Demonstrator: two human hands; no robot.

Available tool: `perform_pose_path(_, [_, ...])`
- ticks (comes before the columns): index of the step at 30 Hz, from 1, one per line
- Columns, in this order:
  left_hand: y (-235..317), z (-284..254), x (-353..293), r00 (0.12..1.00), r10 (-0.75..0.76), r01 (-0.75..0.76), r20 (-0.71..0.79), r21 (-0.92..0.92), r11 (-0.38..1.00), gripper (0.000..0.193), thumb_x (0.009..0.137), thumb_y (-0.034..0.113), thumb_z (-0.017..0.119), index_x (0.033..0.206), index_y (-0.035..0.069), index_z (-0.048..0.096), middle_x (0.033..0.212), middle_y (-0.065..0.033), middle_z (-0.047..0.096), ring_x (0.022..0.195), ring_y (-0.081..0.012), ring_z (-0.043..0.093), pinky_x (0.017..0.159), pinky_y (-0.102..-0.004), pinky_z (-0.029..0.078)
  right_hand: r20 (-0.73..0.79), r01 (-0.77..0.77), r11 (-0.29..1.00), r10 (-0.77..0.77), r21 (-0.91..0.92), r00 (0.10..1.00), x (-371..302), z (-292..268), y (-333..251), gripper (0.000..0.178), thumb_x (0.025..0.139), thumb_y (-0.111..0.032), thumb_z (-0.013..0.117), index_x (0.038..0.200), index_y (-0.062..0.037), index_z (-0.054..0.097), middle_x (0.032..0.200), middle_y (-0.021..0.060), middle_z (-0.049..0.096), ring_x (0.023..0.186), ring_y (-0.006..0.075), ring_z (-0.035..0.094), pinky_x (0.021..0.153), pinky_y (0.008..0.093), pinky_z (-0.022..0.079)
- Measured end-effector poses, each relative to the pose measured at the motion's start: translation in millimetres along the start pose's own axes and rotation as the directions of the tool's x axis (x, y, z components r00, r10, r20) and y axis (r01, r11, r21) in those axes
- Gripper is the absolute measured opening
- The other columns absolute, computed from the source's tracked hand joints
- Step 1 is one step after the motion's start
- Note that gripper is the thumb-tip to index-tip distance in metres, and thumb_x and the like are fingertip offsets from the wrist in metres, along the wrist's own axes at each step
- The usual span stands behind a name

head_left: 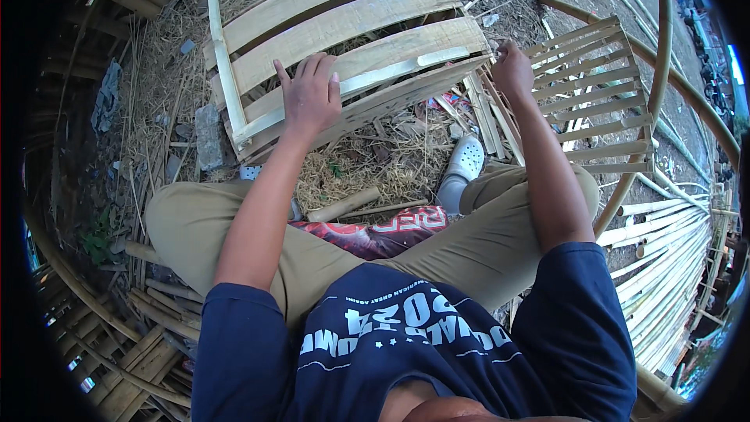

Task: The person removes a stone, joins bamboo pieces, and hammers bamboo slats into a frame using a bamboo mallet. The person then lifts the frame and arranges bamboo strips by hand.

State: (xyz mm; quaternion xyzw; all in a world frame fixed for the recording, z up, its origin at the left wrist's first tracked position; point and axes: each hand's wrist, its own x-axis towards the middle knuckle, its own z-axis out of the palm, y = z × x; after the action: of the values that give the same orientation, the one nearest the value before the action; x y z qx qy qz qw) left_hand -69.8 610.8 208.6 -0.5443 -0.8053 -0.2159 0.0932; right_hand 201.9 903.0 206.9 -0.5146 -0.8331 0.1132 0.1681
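A wooden slatted crate [344, 22] lies in front of me, tilted, with wide pale boards across its top and thin strips along its left end and near edge. My left hand [311, 95] rests on the near side of the crate, fingers stretched out and spread across a board beside the near strip [406, 67]. Just off the crate's right corner, my right hand [513, 72] is closed, its fingers curled. Whatever it may hold is too small or hidden to make out.
A slatted bamboo panel [598, 86] stands at the right, near a curved bamboo pole [662, 47]. Split bamboo strips [664, 258] lie stacked at the lower right. Near my feet are a bamboo piece [344, 205], a grey block [208, 137] and dry straw [367, 168].
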Motion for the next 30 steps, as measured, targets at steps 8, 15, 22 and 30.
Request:
perform_pose_path(8, [-5.7, 15.8, 3.9, 0.99, -0.077, 0.065, 0.122, 0.1, 0.993, 0.045, 0.098, 0.033, 0.055, 0.136, 0.009, 0.054, 0.135, -0.0094, 0.06, 0.131, -0.0276, 0.054, 0.117, -0.0742, 0.015, 0.626, -0.612, 0.765, 0.581, -0.201, 0.52, -27.8, 108.6, 153.7, 0.027, 0.09, -0.021, 0.062, 0.106, -0.0024, 0.072, 0.089, 0.0164, 0.071, 0.073, 0.0314, 0.069, 0.063, 0.0517, 0.057])
perform_pose_path(15, [21.9, -15.9, 12.3, 0.93, -0.035, -0.016, 0.365, 0.135, 0.991, 0.12, 0.064, 0.049, 0.089, 0.161, 0.016, 0.027, 0.147, -0.013, 0.049, 0.139, -0.0333, 0.045, 0.12, -0.0652, 0.023, 0.651, 0.01, 0.959, 0.185, -0.284, 0.736, -56.8, 221.7, 168.2, 0.042, 0.078, -0.023, 0.078, 0.115, -0.0042, 0.073, 0.109, 0.0201, 0.074, 0.102, 0.0327, 0.072, 0.09, 0.0416, 0.059])
perform_pose_path(22, [14.9, -16.3, 22.0, 0.923, -0.012, -0.026, 0.384, 0.095, 0.995, 0.128, 0.053, 0.026, 0.093, 0.161, 0.025, 0.026, 0.144, -0.014, 0.05, 0.131, -0.0337, 0.05, 0.107, -0.0525, 0.041, 0.544, -0.098, 0.987, 0.154, -0.131, 0.825, -83.1, 282.1, 178.2, 0.047, 0.08, -0.013, 0.07, 0.126, -0.0049, 0.065, 0.123, 0.0242, 0.068, 0.114, 0.0395, 0.066, 0.101, 0.0461, 0.053])
perform_pose_path(30, [7.5, -12.0, 28.2, 0.934, 0.031, -0.044, 0.355, 0.029, 0.999, 0.122, 0.05, 0.027, 0.092, 0.158, 0.027, 0.035, 0.14, -0.0134, 0.051, 0.128, -0.0334, 0.052, 0.103, -0.0517, 0.04, 0.575, -0.15, 0.971, 0.231, -0.185, 0.785, -60.5, 295.6, 201.3, 0.038, 0.08, -0.015, 0.071, 0.117, -0.0049, 0.069, 0.118, 0.022, 0.07, 0.112, 0.0397, 0.066, 0.096, 0.0479, 0.055])
